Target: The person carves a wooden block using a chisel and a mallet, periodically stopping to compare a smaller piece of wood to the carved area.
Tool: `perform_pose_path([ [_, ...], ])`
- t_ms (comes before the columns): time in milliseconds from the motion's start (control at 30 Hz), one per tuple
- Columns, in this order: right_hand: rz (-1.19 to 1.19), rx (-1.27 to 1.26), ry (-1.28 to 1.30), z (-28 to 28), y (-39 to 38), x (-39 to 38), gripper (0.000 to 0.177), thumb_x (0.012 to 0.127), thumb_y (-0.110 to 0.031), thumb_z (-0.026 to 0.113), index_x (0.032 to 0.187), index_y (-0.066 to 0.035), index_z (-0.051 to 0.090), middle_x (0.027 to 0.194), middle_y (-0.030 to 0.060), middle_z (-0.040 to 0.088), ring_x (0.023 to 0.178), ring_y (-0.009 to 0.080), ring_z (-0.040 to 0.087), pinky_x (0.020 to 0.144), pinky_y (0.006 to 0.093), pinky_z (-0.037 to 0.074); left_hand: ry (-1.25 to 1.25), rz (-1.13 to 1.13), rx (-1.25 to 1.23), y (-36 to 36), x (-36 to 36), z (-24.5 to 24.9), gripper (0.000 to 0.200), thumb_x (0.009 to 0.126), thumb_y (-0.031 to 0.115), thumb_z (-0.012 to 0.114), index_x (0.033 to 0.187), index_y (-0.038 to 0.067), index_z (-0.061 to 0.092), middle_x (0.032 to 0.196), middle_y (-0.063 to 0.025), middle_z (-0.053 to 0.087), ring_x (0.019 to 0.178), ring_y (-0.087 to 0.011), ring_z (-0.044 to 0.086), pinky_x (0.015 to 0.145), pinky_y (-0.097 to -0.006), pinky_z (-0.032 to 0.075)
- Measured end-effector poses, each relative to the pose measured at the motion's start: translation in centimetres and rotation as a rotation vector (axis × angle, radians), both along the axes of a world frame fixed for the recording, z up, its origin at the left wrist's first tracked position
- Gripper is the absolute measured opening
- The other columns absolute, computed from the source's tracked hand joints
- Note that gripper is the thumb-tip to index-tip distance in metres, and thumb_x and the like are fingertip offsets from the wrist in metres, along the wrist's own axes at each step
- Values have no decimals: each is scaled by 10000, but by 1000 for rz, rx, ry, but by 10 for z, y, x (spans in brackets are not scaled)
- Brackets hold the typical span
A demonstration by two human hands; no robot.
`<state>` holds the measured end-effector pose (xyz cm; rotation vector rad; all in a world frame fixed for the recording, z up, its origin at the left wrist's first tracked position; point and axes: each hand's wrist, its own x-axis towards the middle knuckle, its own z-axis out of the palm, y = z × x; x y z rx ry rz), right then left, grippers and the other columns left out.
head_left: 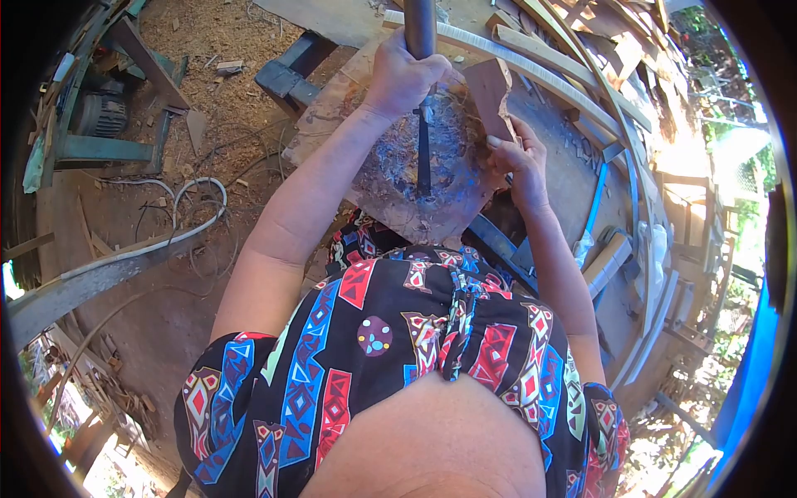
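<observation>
My left hand (407, 79) is closed around a dark cylindrical post or tube (420, 29) at the top centre. Below that hand, a narrow dark bar (424, 158) points down over a stained work surface (324, 124). In my right hand (521, 162) is a flat brown wooden piece (486, 91) with a wavy, rough right edge, tilted up and left. Its upper end lies to the right of my left hand, not touching it. The lower end of the post is partly hidden by my left hand.
Long wooden strips (540, 70) and scrap wood lie at the upper right. A motor (104, 112) on a green metal frame (108, 149) stands at the left, near sawdust (237, 41). A pale looped cable (220, 195) crosses the left side. A blue tube (596, 199) lies at the right.
</observation>
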<state>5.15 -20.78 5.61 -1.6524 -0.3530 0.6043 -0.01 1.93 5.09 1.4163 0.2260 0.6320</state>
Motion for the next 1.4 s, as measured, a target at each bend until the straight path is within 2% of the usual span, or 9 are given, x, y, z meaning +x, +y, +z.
perform_pose_path([
  [500, 1, -54, 72, 13, 8, 14, 505, 747, -182, 741, 1198, 13, 625, 786, -7, 608, 620, 69, 524, 553, 220, 406, -57, 55, 152, -8, -11, 10, 221, 767, 78, 712, 899, 26, 543, 677, -5, 585, 569, -54, 560, 515, -223, 467],
  [667, 54, 88, -216, 79, 64, 70, 442, 757, -222, 741, 1126, 5, 657, 668, -3, 559, 553, 71, 503, 498, 228, 378, -39, 116, 224, -9, -10, 6, 249, 762, 110, 732, 891, 30, 534, 674, -4, 581, 587, -60, 565, 528, -229, 470],
  [733, 336, 114, -864, 92, 82, 104, 285, 824, -226, 679, 957, 26, 669, 758, 49, 620, 643, 110, 563, 556, 247, 411, -45, 131, 263, -8, -10, 6, 256, 760, 118, 736, 888, 32, 531, 679, -5, 582, 595, -62, 567, 536, -232, 472],
  [833, 474, -174, -215, 143, 122, 73, 221, 773, -129, 715, 926, 27, 681, 616, 22, 564, 495, 77, 508, 432, 251, 344, -11, 115, 240, -5, -10, 3, 259, 763, 127, 738, 889, 38, 531, 693, -1, 581, 605, -67, 570, 553, -236, 476],
  [933, 545, -380, -348, 172, 130, 93, 173, 798, -146, 676, 725, 11, 674, 587, 6, 525, 465, 74, 439, 420, 277, 294, -37, 62, 92, 2, -9, -10, 240, 765, 125, 732, 883, 38, 542, 699, -7, 595, 607, -66, 574, 563, -238, 480],
  [1100, 266, 127, -376, 176, 135, 93, 197, 852, -142, 647, 980, -14, 725, 694, -2, 560, 583, 98, 515, 518, 287, 398, -24, 99, 149, -11, -15, 11, 195, 768, 113, 717, 856, 39, 560, 681, -7, 593, 599, -61, 563, 544, -239, 465],
  [1133, 512, -293, -1014, 173, 122, 98, 253, 845, -172, 681, 1028, 0, 708, 749, 28, 600, 680, 128, 581, 635, 290, 470, -25, 100, 149, -11, -14, 10, 195, 768, 113, 717, 856, 39, 560, 681, -7, 593, 599, -61, 563, 544, -239, 465],
  [1300, 522, -461, -471, 192, 123, 98, 152, 794, -117, 713, 886, 1, 737, 759, 65, 667, 561, 125, 574, 466, 271, 426, 3, 71, 195, -7, -11, 2, 238, 756, 143, 745, 855, 31, 560, 677, -7, 596, 580, -62, 562, 519, -239, 462],
  [1400, 223, 14, -472, 200, 122, 86, 209, 811, -176, 708, 878, 21, 724, 709, 73, 646, 508, 101, 485, 460, 242, 354, -52, 71, 146, -10, -12, 3, 245, 749, 146, 749, 850, 32, 557, 677, -8, 591, 561, -64, 549, 509, -244, 458],
])
